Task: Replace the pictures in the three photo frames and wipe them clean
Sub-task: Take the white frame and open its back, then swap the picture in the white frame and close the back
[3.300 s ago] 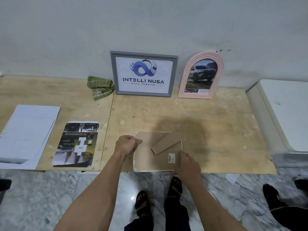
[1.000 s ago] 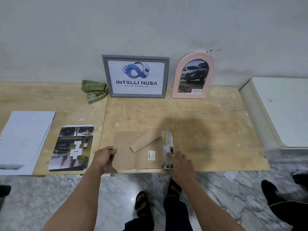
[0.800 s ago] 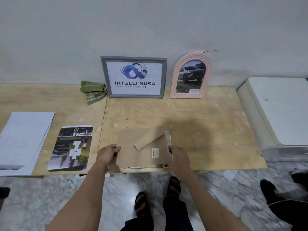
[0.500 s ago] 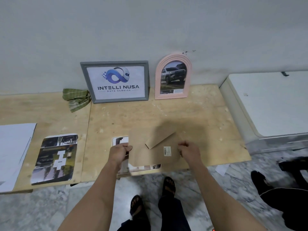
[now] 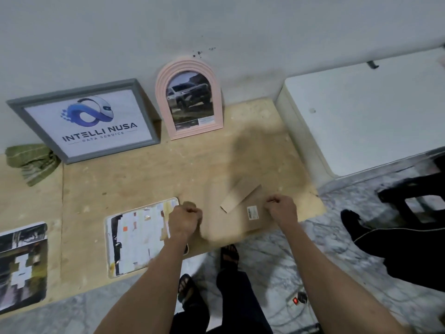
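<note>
backing board (image 5: 237, 213) of third frame: gripped at both side edges, left hand (image 5: 184, 219) with fingers curled round left edge, right hand (image 5: 280, 209) pinching right edge beside label. lies at near edge of table (image 5: 187, 169), fold-out stand on top. white frame (image 5: 142, 237) lies flat just left of board, old picture showing inside. grey frame (image 5: 83, 120) and pink arched frame (image 5: 190, 100) lean upright against wall. replacement print (image 5: 21, 263) at far left; green cloth (image 5: 31, 162) beside grey frame.

procedure, as judged: set board flat, well apart from frame. lift old picture by one corner. avoid dragging frame off table edge. insert print, refit board, wipe with cloth.
</note>
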`<state>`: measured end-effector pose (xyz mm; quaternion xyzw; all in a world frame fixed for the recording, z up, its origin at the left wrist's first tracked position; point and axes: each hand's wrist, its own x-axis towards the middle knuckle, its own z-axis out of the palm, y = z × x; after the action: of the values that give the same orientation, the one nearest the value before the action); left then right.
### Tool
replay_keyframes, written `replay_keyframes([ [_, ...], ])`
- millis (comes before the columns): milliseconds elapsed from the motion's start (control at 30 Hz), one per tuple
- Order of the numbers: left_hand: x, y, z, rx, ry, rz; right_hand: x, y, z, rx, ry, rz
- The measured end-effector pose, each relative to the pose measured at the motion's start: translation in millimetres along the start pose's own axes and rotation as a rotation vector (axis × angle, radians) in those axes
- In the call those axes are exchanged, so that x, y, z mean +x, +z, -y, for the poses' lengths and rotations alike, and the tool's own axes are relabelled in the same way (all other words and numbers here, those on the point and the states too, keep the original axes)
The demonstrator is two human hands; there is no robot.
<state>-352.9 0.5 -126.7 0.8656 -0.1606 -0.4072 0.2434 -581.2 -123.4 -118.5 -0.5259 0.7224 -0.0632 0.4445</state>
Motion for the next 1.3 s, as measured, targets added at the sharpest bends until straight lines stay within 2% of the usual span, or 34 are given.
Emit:
replay_keyframes([
  [200,2,8,-8,0.193,-0.060,-0.007,15,4,1,-0.149,0.015,-0.037],
  [367,-3,-11,-7,0.172,-0.102,-0.109,1,24,28,-0.227,-0.083,-0.159],
  [433,-4,-26,-2,0.166,-0.123,-0.165,-8,41,43,-0.255,-0.174,-0.086],
  [600,-1,-80,34,0.158,-0.179,-0.303,-47,108,76,-0.324,-0.457,0.267],
  [700,5,-113,69,0.166,-0.116,-0.364,-73,147,83,-0.370,-0.556,0.305],
  [867,6,-144,114,0.374,-0.046,-0.260,-111,189,86,-0.529,-0.530,0.309],
  [1000,9,-147,122,0.383,-0.001,-0.226,-123,197,86,-0.576,-0.479,0.253],
  [1067,12,-145,121,0.348,-0.002,-0.231,-127,200,85,-0.588,-0.463,0.244],
  [1200,19,-149,119,0.094,-0.054,-0.257,-133,205,85,-0.592,-0.448,0.198],
  [1300,24,-155,122,0.094,-0.026,-0.215,-137,207,83,-0.621,-0.462,0.160],
])
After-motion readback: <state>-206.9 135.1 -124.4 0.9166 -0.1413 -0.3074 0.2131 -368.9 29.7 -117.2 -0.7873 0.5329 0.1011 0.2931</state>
